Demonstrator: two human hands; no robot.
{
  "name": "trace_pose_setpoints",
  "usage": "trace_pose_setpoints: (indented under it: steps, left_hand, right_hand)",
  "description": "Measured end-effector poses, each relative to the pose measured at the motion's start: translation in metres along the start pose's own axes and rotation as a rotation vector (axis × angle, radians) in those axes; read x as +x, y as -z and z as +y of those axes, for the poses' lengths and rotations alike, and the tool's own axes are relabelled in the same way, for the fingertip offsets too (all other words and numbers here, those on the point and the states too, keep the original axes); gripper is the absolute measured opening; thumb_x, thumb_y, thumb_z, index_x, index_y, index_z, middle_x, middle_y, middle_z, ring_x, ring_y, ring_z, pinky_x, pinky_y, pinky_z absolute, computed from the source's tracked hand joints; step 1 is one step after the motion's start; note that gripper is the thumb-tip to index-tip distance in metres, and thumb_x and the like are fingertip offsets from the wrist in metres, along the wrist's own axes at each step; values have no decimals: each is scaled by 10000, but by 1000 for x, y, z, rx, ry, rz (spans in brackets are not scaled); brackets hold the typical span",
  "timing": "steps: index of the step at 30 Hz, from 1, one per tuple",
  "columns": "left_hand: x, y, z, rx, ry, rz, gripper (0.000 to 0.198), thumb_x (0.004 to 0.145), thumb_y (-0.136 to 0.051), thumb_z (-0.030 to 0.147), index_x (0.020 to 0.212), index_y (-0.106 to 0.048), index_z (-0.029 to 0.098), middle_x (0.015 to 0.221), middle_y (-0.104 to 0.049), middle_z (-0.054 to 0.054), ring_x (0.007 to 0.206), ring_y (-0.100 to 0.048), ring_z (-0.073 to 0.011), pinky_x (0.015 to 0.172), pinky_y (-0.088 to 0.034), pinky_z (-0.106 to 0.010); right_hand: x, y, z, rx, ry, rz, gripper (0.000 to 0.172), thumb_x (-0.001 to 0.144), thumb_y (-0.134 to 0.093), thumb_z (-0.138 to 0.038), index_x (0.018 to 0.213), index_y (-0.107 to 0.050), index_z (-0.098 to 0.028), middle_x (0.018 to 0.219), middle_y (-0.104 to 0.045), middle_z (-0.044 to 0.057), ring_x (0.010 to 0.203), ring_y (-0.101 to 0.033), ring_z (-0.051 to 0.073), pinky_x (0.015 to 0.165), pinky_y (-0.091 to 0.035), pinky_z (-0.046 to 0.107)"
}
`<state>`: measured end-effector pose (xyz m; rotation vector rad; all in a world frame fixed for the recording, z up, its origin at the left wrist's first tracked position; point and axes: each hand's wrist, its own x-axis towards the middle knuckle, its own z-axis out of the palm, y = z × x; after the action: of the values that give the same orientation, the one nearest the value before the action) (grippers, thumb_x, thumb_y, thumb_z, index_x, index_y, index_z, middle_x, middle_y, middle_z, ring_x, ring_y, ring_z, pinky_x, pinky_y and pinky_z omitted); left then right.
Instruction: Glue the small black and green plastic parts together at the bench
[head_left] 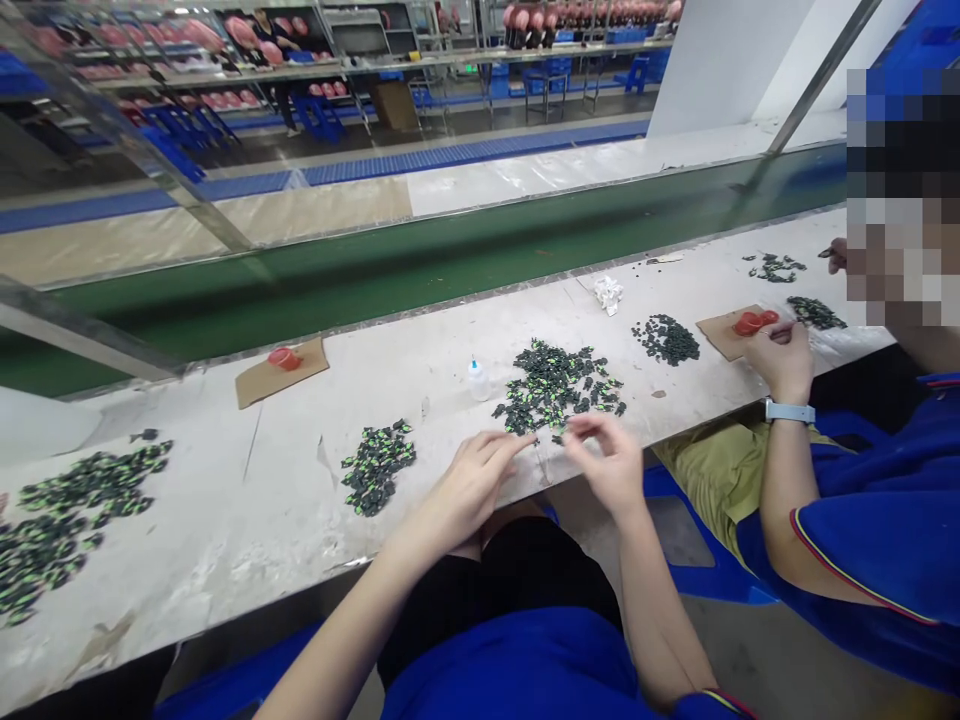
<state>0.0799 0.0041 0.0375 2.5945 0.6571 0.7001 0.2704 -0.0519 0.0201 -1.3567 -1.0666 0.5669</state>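
Observation:
My left hand (480, 470) is at the table's front edge, its fingers pressed together. A tiny dark piece shows at its fingertips, too small to make out. Facing it, my right hand (609, 462) is curled and slightly blurred, thumb and forefinger closed around a small black-and-green part (558, 437). Just beyond both hands spreads a loose pile of black-and-green parts (551, 385). A smaller pile of similar parts (377, 468) lies to the left of my left hand. Behind the hands stands a small clear bottle with a blue tip (477, 380).
Red cup-like pieces sit on cardboard at the left (283, 359) and right (750, 322). More parts (90, 490) lie far left; small dark pieces (667, 340) and crumpled white paper (608, 294) are rightward. A co-worker's hand (784, 355) works at right. A green belt (420, 260) runs behind.

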Motion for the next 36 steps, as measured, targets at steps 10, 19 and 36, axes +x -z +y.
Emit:
trace_pose_setpoints:
  steps: [10, 19, 36]
  left_hand:
    - [128, -56, -55, 334, -30, -109, 319, 802, -453, -58, 938, -667, 135, 890, -634, -119, 928, -533, -252, 776, -493, -370]
    - [133, -55, -60, 252, 5, -46, 169, 856, -525, 49, 790, -643, 150, 881, -627, -103, 944, -543, -240, 763, -499, -337]
    - [48, 32, 50, -978, 417, 349, 247, 724, -776, 253, 941, -698, 165, 794, -775, -37, 759, -743, -200, 719, -619, -280]
  right_hand:
    - [59, 30, 16, -231, -25, 314, 250, 775, -602, -369, 890, -703, -172, 947, -719, 101, 766, -673, 205, 699, -559, 332]
    - [47, 30, 22, -283, -86, 229, 309, 790, -594, -378, 994, -703, -174, 1055, -699, 128, 807, -678, 227, 741, -572, 371]
    - [-2, 4, -54, 119, 238, -118, 124, 846, -663, -185, 938, -677, -268, 960, -657, 30, 926, -637, 160, 726, -558, 271]
